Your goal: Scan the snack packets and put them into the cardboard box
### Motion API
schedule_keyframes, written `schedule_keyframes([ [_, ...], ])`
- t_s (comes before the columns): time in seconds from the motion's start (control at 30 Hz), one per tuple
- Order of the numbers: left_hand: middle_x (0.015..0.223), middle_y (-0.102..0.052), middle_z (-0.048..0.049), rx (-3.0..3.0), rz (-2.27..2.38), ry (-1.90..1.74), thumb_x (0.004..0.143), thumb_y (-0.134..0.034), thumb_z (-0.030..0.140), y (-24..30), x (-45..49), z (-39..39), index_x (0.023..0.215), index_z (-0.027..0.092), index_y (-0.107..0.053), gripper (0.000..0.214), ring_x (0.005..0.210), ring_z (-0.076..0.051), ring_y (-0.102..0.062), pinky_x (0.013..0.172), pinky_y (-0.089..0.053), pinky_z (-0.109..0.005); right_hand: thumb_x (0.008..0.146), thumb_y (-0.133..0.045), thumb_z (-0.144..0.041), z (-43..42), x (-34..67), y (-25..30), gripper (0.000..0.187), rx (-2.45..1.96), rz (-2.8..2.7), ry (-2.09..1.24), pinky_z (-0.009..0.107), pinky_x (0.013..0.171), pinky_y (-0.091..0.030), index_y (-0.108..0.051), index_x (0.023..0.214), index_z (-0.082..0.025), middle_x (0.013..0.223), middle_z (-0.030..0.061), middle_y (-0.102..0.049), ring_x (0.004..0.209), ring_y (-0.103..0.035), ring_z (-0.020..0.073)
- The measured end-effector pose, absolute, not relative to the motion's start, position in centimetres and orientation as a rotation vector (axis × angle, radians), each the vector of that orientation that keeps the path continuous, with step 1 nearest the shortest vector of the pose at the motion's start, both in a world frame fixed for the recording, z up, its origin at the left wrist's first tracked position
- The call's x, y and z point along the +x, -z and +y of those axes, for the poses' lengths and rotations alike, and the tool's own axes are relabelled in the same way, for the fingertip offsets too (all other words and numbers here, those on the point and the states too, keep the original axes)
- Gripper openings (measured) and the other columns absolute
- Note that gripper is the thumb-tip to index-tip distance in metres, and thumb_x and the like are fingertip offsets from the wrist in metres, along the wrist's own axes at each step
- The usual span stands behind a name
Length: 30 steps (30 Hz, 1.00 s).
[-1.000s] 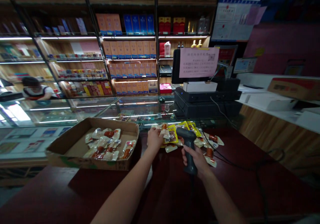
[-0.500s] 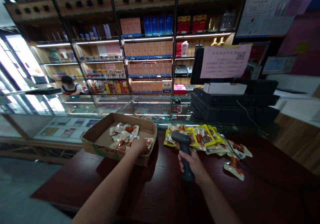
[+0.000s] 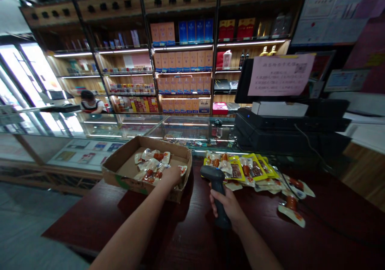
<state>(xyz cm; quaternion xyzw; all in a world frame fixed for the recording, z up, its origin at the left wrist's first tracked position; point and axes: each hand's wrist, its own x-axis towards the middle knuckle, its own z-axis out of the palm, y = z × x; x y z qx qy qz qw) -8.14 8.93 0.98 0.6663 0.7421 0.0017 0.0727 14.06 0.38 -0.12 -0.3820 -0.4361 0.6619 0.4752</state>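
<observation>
Well, from where I stand, both bare hands are busy over a dark red counter (image 3: 90, 218). The left hand (image 3: 172, 176) reaches into a cardboard box (image 3: 164, 148) and sits low over the clear sealed packets (image 3: 152, 165) at the box's right end. Its fingers curl downward, but the back of the hand hides them, so I cannot tell whether a packet is pinched. The right hand (image 3: 227, 208) is closed firmly around the handle of a black barcode scanner (image 3: 212, 173), its head pointing up and away from the person.

Just right of the box, a second heap of packets (image 3: 240, 169), many backed in yellow, lies on the counter, with a loose packet (image 3: 291, 214) lying nearer the right. Each looks light and soft, with a firm reddish lump inside slick plastic, so the flat sealed edge looks like the surest place to pinch. The scanner looks stiff and solid, best held by its handle, though its cable (image 3: 325, 218) could drag across the counter. Behind stand a glass display case (image 3: 186, 129) and a till (image 3: 288, 135) bearing a pink notice (image 3: 281, 75).
</observation>
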Motion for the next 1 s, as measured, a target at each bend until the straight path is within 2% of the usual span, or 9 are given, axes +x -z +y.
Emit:
schedule_keyframes([
  [0.13, 0.094, -0.067, -0.0199, 1.953, 2.255, -0.143, 0.067, -0.06, 0.025, -2.3, -8.5, 8.7, 0.083, 0.013, -0.066, 0.021, 0.094, -0.027, -0.063, 0.078, -0.046, -0.032, 0.064, -0.069, -0.043, 0.2, 14.1, 0.3, 0.045, -0.924, -1.082, -1.624, 0.019, 0.031, -0.038, -0.047, 0.094, -0.017, 0.054, -0.0063, -0.055, 0.036, -0.046, 0.0074],
  [0.27, 0.071, -0.065, -0.0093, 1.779, 2.213, -0.654, 0.068, -0.055, 0.022, -4.0, -10.6, 8.2, 0.063, 0.016, -0.056, 0.008, 0.077, -0.021, -0.063, 0.067, -0.046, -0.027, 0.063, -0.071, -0.044, 0.0, 14.1, 0.2, 0.047, -0.929, -1.079, -1.63, 0.018, 0.031, -0.037, -0.047, 0.093, -0.017, 0.053, -0.0065, -0.054, 0.035, -0.045, 0.0073],
  [0.37, 0.058, -0.056, 0.0001, 1.376, 1.905, -1.177, 0.071, -0.052, 0.024, -4.2, -12.0, 7.3, 0.064, 0.017, -0.049, 0.01, 0.06, -0.015, -0.059, 0.054, -0.044, -0.023, 0.063, -0.071, -0.043, 0.1, 14.0, 0.0, 0.046, -0.916, -1.07, -1.635, 0.018, 0.031, -0.037, -0.048, 0.093, -0.017, 0.053, -0.0064, -0.054, 0.035, -0.045, 0.0074],
  [0.43, 0.058, -0.056, 0.0014, 1.04, 1.596, -1.361, 0.072, -0.05, 0.025, -4.0, -12.5, 6.7, 0.07, 0.017, -0.049, 0.008, 0.055, -0.014, -0.058, 0.051, -0.045, -0.023, 0.064, -0.07, -0.043, 0.0, 13.7, -0.3, 0.046, -0.907, -1.087, -1.638, 0.018, 0.031, -0.038, -0.048, 0.094, -0.017, 0.053, -0.0062, -0.054, 0.035, -0.045, 0.0075],
  [0.53, 0.066, -0.062, -0.0042, 0.763, 1.24, -1.384, 0.072, -0.047, 0.019, -3.8, -12.7, 6.2, 0.082, 0.014, -0.054, 0.013, 0.063, -0.016, -0.062, 0.058, -0.051, -0.027, 0.065, -0.069, -0.042, -0.3, 12.8, -1.0, 0.044, -0.867, -1.142, -1.68, 0.018, 0.031, -0.038, -0.049, 0.094, -0.017, 0.054, -0.0057, -0.055, 0.035, -0.046, 0.0075],
  [0.7, 0.076, -0.067, -0.0115, 0.718, 1.062, -1.347, 0.07, -0.047, 0.019, -4.3, -13.0, 6.2, 0.094, 0.009, -0.057, 0.028, 0.075, -0.024, -0.066, 0.066, -0.054, -0.036, 0.065, -0.069, -0.039, -1.0, 11.2, -3.0, 0.044, -0.751, -1.25, -1.795, 0.018, 0.031, -0.037, -0.05, 0.097, -0.016, 0.054, -0.005, -0.056, 0.034, -0.045, 0.0069],
  [0.87, 0.077, -0.067, -0.01, 0.705, 0.995, -1.329, 0.071, -0.055, 0.02, -4.2, -12.9, 6.0, 0.095, 0.01, -0.056, 0.027, 0.074, -0.022, -0.066, 0.066, -0.053, -0.034, 0.066, -0.067, -0.037, -0.1, 10.7, -4.7, 0.041, -0.751, -1.279, -1.729, 0.017, 0.031, -0.037, -0.05, 0.096, -0.016, 0.054, -0.0059, -0.055, 0.034, -0.045, 0.0066],
  [1.0, 0.076, -0.066, -0.0052, 0.814, 0.993, -1.237, 0.062, -0.068, 0.017, -3.7, -12.3, 5.7, 0.093, 0.014, -0.056, 0.034, 0.069, -0.019, -0.065, 0.064, -0.052, -0.032, 0.065, -0.068, -0.039, 1.2, 10.8, -4.9, 0.041, -0.787, -1.247, -1.652, 0.018, 0.031, -0.038, -0.049, 0.094, -0.017, 0.053, -0.0062, -0.055, 0.034, -0.045, 0.0074],
])
